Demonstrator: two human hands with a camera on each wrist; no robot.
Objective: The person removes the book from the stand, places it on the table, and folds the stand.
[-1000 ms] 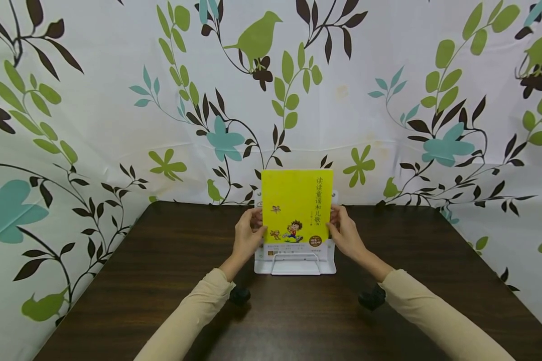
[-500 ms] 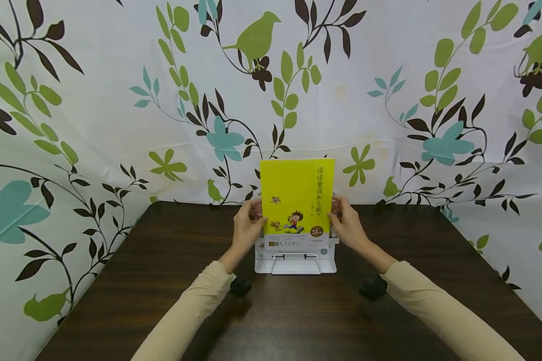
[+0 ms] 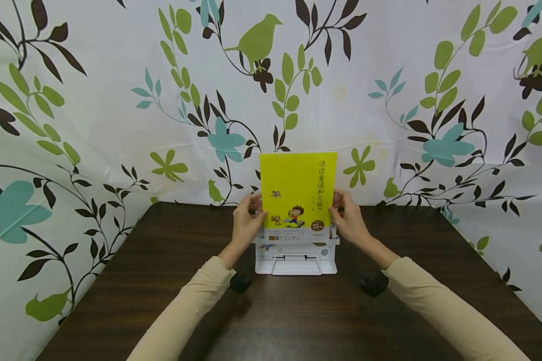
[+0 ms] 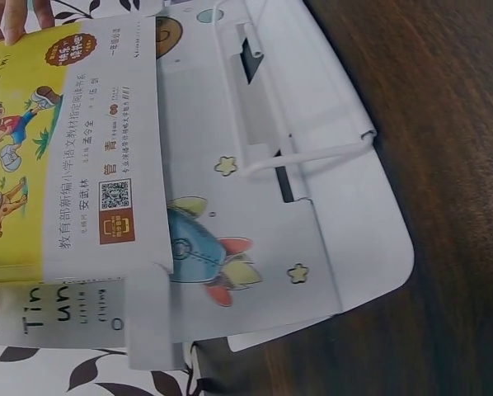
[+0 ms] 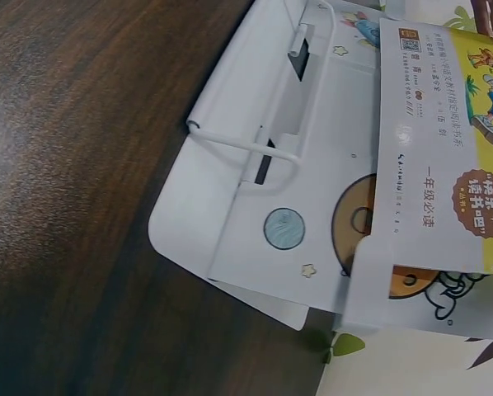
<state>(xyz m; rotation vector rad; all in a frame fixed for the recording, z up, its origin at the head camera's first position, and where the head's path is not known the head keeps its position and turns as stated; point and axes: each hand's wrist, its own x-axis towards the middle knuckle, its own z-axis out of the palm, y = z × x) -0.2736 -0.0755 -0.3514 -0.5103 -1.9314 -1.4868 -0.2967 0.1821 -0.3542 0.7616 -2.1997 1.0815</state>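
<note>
A yellow children's book [image 3: 291,183] with a white band along its bottom is held upright in front of a white book stand [image 3: 264,266]. My left hand [image 3: 247,218] pinches its left edge, thumb on the cover and fingers behind. On the opposite edge my right hand [image 3: 350,218] grips in the same way. The stand has cartoon drawings on its plate and a wire holder [image 5: 251,144] at the front. In the head view the book's lower edge sits above this holder. The left wrist view catches the right hand's fingers [image 4: 11,21] at the cover's side.
The stand rests on a dark wooden table [image 3: 293,321]. Behind the table hangs a white cloth [image 3: 343,125] printed with leaves, birds and flowers. Dark blocks [image 3: 240,283] sit below the sleeve cuffs.
Both hands have raised the book, so more of the stand's lower plate and wire holder shows beneath it. The stand has stayed in place.
</note>
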